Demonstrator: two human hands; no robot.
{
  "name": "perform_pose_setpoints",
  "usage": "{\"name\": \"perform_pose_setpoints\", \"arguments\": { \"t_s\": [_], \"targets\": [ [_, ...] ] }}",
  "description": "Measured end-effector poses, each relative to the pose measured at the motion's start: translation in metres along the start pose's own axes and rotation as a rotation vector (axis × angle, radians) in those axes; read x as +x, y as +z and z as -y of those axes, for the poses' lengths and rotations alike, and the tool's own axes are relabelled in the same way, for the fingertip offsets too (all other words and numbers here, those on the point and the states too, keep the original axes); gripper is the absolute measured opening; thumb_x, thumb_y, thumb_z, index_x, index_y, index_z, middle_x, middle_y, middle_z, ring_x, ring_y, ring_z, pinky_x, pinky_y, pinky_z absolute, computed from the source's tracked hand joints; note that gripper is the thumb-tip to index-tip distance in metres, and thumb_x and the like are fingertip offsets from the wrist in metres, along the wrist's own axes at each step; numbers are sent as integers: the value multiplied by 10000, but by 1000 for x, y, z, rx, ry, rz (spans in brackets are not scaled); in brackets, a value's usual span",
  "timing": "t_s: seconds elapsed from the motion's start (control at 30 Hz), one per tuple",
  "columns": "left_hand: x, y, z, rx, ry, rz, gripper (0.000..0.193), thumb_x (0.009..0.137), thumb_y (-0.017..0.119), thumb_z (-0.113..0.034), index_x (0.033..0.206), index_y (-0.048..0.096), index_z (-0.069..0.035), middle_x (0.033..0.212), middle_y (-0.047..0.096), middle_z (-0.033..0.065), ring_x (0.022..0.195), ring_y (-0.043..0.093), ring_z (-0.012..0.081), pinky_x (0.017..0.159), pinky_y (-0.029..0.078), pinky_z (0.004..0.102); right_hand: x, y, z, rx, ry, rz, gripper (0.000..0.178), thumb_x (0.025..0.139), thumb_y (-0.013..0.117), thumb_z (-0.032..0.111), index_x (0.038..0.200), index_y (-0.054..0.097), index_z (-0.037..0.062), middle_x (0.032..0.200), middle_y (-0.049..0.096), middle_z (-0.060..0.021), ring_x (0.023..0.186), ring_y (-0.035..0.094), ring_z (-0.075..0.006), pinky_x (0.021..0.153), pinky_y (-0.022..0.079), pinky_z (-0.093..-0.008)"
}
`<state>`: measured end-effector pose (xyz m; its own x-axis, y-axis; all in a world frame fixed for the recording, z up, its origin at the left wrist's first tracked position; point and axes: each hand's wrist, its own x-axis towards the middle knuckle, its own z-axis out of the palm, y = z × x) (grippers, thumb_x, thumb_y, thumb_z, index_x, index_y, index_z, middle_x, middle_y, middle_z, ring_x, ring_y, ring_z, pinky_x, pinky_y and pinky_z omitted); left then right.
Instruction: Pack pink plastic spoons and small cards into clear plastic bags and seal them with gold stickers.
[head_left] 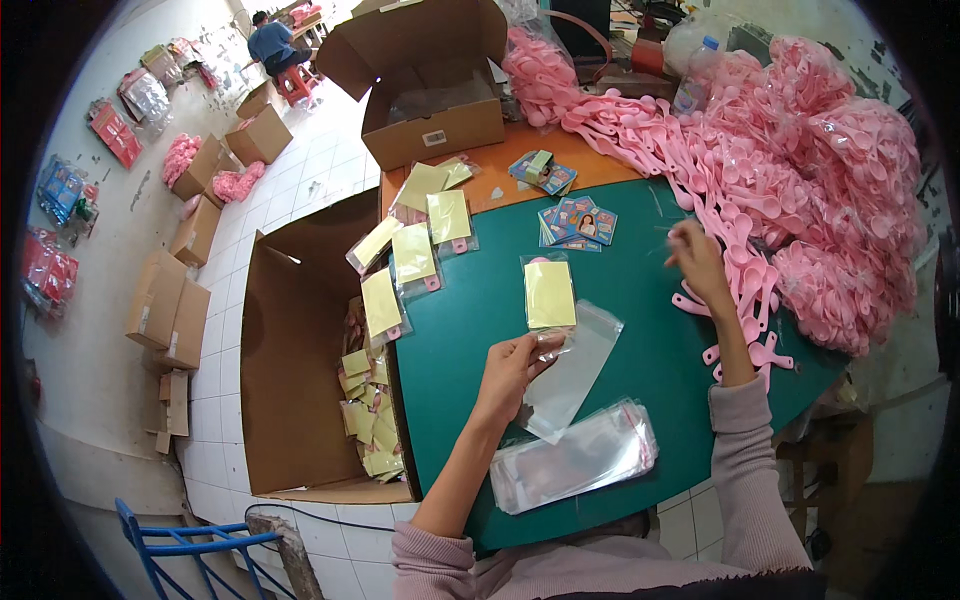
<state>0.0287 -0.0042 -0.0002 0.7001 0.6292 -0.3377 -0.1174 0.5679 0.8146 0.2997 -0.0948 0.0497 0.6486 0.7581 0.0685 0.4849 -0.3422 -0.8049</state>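
My left hand [512, 372] pinches the lower end of a clear plastic packet [550, 292] with a pale yellow card inside. A pink tip shows at the packet's top edge. Beneath the packet, a clear flat bag [578, 370] lies slanted on the green table mat [460, 330]. Closer to me is a stack of clear bags [575, 455]. My right hand [697, 262] is raised beside the pink spoons [748, 275], its fingers curled together. A thin, see-through strip seems to be by its fingertips, too faint to make out. Beyond the packet lie printed cards [578, 222].
Finished-looking yellow-card packets [413, 252] lie along the mat's left edge. Below it stands a large cardboard box [300, 370] holding more packets. An open carton [435, 110] and bagged pink spoons [840, 170] fill the back. A person [270, 42] sits far left.
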Motion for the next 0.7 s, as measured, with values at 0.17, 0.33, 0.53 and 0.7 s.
{"name": "perform_pose_setpoints", "arguments": {
  "t_s": [0.17,0.33,0.53,0.7],
  "targets": [
    [-1,4,-1,-48,-22,14,341,937,375,-174,1065,518,107,1067,581,150,957,572,168,857,467,278,-18,29,5,-402,-545,-224,492,704,478,-47,1177,385,49,1148,427,-213,1118,419,-336,926,363,-398],
    [-3,2,0,-130,19,60,332,944,348,-174,1044,491,108,1062,563,161,951,573,184,852,475,291,-60,73,49,-313,-645,177,351,715,628,73,1037,489,66,1058,447,-143,1022,467,-283,884,373,-382],
    [-3,1,-8,266,203,-59,172,886,465,-97,977,517,40,964,586,140,864,605,174,742,499,272,-49,76,36,83,-505,284,110,734,616,47,822,553,24,910,456,-89,776,524,-194,675,454,-295],
    [-4,-3,-14,879,483,-45,116,800,560,14,905,510,18,868,572,85,816,608,140,674,509,244,-46,73,37,161,-413,417,104,755,624,55,829,563,12,887,466,-65,721,550,-124,640,468,-251]
  ]
}}
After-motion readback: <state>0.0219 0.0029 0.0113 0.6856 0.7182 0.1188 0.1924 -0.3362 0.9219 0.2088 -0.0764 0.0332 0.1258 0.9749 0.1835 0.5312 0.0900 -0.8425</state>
